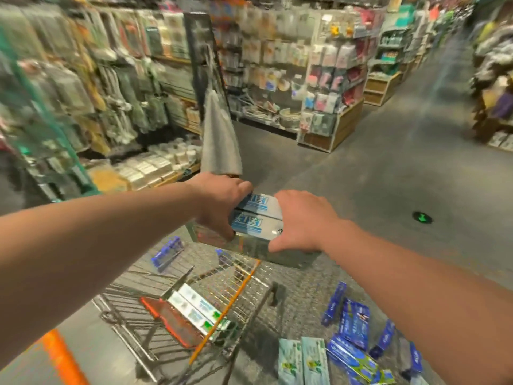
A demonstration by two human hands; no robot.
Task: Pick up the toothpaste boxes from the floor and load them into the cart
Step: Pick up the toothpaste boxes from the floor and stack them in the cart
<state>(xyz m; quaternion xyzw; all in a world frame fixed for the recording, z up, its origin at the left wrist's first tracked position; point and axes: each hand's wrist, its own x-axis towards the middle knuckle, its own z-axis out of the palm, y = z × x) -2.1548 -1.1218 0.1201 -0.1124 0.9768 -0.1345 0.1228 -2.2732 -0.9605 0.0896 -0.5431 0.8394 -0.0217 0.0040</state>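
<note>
I hold a stack of white-and-blue toothpaste boxes [256, 218] between both hands, out over the wire cart [249, 276]. My left hand [222, 204] grips the stack's left end and my right hand [302, 220] clamps its right end. Inside the cart lie two white-and-green toothpaste boxes [198, 309] on its red child seat flap, and dark blue boxes [166, 252] lean against its far side. More dark blue boxes [355, 323] and pale green boxes [302, 362] lie at the lower right; the blur hides whether they rest in the cart or on the floor.
Shelves of packaged goods [111, 93] line the left side, and a grey cloth [219, 140] hangs from a display post. A wooden shelf end [333, 120] stands ahead. The grey concrete aisle [402, 162] runs off to the right. An orange bar [61, 357] sits at the lower left.
</note>
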